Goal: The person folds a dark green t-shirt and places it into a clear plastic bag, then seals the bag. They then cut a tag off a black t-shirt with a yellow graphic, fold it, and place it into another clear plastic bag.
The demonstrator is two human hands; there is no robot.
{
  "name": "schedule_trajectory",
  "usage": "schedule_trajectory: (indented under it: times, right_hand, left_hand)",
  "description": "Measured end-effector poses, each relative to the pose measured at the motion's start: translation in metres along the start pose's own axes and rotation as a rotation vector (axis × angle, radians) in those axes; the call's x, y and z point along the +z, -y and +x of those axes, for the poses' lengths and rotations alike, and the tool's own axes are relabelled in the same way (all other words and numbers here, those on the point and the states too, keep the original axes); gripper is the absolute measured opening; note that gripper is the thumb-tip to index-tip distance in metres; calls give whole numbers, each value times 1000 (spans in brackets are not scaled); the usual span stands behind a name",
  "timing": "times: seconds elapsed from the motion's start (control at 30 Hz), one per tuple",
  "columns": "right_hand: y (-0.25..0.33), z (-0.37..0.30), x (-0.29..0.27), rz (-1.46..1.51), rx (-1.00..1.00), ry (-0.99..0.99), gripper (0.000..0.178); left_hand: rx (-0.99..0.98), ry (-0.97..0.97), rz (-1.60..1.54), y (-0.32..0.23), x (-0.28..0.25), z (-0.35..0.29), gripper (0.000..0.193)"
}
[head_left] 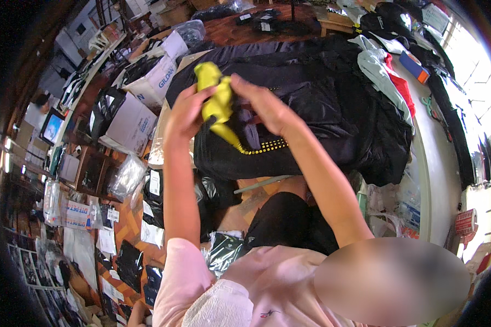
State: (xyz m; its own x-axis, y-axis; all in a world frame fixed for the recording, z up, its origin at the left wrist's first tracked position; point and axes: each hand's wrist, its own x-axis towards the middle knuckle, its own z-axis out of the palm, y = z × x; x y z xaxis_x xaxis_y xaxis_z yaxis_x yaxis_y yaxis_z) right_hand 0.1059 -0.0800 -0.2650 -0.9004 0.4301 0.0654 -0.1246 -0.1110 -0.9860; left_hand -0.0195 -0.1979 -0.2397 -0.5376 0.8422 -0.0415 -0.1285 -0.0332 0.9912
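Note:
A crumpled yellow piece with black patches (215, 101) is raised above the black fabric; it looks like cloth or film, and I cannot make out its exact kind. My left hand (186, 111) is closed around its left side. From the right, my right hand (259, 101) has its fingers pressed together at the piece's upper right edge. The lower end tapers down to a curved row of yellow dots (267, 146) on the black fabric (322, 117). Close to those dots, a greyish purple patch (251, 133) shows on the fabric.
White cardboard boxes (128, 122) stand left of the fabric. Grey and red garments (390, 76), a blue and orange box (414, 67) and green-handled scissors (430, 107) lie to the right. Clear plastic bags (128, 174) and dark packages (130, 259) cover parts of the wooden floor.

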Motion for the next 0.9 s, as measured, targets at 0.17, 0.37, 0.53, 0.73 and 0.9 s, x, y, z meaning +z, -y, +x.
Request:
schedule_trajectory:
  times: [0.17,0.37,0.53,0.73,0.9]
  right_hand:
    - [22,12,-81,53,178,-47,32]
    - [8,-46,-169,208,197,-322,34]
    - [-28,-59,-210,198,223,-416,32]
    - [-38,-34,-227,-1125,135,-704,33]
    - [-27,-1,-212,-1279,-71,-300,68]
  left_hand:
    - [174,339,181,4,82,37,35]
    - [532,-85,1126,87,104,47,74]
    - [328,17,1347,125,95,48,104]
    - [213,-231,1015,122,67,96,91]
    - [20,13,870,89,64,112,52]
